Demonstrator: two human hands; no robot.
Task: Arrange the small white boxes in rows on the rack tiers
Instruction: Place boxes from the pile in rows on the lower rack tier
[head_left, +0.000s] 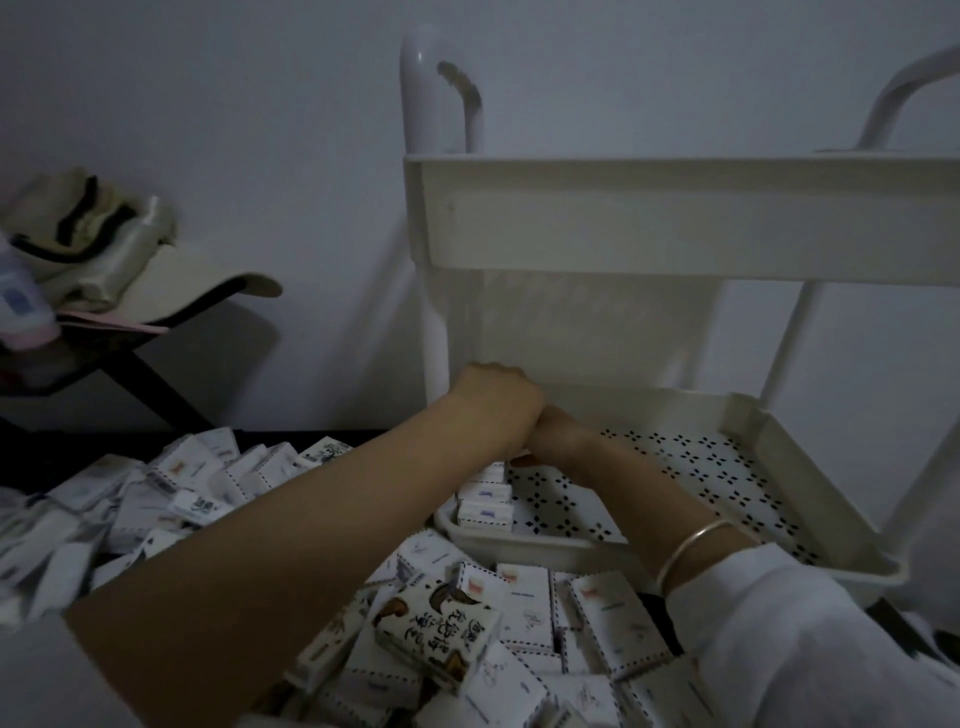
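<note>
- Leftmost, a dark chair (171, 312) stands against the wall, with pale clothes (88, 234) heaped on its seat.
- Below it a loose pile (156, 493) of small white boxes lies tumbled at all angles. It runs across the bottom of the view, under both forearms.
- Near the middle of the bottom edge one printed box (441, 631) lies on top of that heap, tilted, its cartoon face up.
- The left hand (493, 395) reaches in from the lower left to the back left corner of the lower tier. Only its back and knuckles show, with the fingers turned away, so I cannot tell how far they are curled or whether they have anything.
- Just under that wrist a short row (484, 512) of boxes stands along the tier's left edge, packed side by side.
- The right hand (558, 436) comes from the lower right and is mostly hidden behind the left wrist. One fingertip shows just above the row, and its grasp cannot be told.
- The lower tier (701, 467) has a perforated floor, bare to the right of the row.
- A thin bangle (691, 545) circles the right wrist, beside a white sleeve (779, 623).
- The upper tier (675, 228) spans the rack above; its inside is out of sight.
</note>
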